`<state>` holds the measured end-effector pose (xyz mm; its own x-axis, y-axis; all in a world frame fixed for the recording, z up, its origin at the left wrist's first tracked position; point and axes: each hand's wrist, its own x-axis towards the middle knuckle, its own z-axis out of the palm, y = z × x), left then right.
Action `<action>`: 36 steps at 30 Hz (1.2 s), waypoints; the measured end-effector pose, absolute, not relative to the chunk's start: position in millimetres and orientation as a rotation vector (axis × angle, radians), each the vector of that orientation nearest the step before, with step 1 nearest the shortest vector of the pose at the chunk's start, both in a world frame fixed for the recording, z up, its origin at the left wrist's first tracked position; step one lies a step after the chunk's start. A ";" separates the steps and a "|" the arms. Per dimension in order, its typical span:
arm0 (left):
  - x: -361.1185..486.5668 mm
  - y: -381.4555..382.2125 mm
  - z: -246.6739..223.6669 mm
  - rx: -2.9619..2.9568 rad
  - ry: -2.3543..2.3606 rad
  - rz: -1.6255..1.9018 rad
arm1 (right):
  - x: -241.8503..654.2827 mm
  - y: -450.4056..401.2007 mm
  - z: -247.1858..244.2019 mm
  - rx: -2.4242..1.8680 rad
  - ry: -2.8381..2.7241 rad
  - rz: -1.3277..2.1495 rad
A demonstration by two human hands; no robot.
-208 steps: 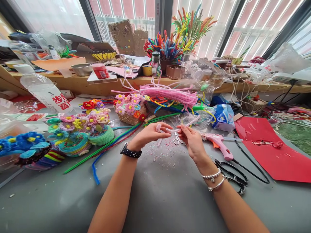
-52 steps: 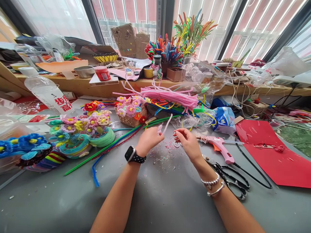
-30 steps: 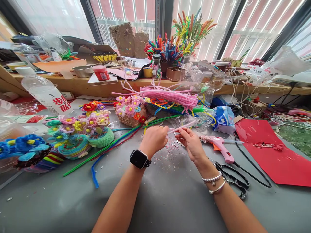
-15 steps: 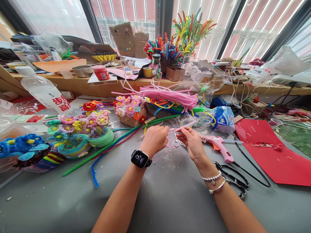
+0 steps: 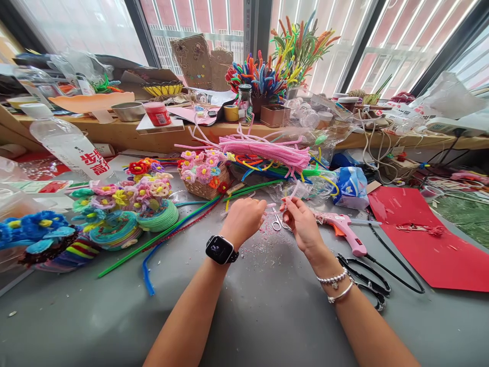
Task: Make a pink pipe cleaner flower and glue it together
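My right hand [image 5: 300,221] pinches a pale pink pipe cleaner [image 5: 294,190] between thumb and fingers, its end poking up above the fingertips. My left hand [image 5: 243,221], with a black watch [image 5: 220,250] on the wrist, is closed to the left of it. A short pale pink bit of pipe cleaner [image 5: 271,205] shows by its fingertips; the rest is hidden behind the fingers. There is a small gap between the hands. Small scissors [image 5: 276,224] lie between and beyond them, among pink fluff on the grey table [image 5: 252,306].
A pink glue gun [image 5: 349,233] and black-handled scissors [image 5: 367,285] lie right of my right hand. Behind is a bundle of pink pipe cleaners [image 5: 263,150]. Green pipe cleaners [image 5: 153,242] and fuzzy-flower pots [image 5: 158,216] stand left. Red card [image 5: 431,239] lies at right.
The pink pipe cleaner, stretched between both hands before, now points up from my right hand. The hands have parted slightly at the fingertips.
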<state>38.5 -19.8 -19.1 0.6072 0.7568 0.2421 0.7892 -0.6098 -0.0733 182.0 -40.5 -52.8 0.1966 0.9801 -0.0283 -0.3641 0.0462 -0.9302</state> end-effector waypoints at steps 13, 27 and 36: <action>36.0 -19.3 -16.5 -2.679 -1.336 -0.249 | 184.0 -44.9 -52.4 -1.411 -1.439 0.603; 38.0 -20.9 -13.4 -2.688 -1.335 -0.209 | 186.9 -41.9 -55.3 -1.506 -1.677 0.365; 33.7 -16.8 -18.0 -2.727 -1.527 -0.368 | 190.9 -39.0 -60.4 -1.489 -1.766 0.285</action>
<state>33.7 -16.8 -18.0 0.5017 0.8416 0.2001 0.8403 -0.5290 0.1183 190.9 -39.0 -60.4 0.0035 0.9076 0.4199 0.7296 0.2848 -0.6217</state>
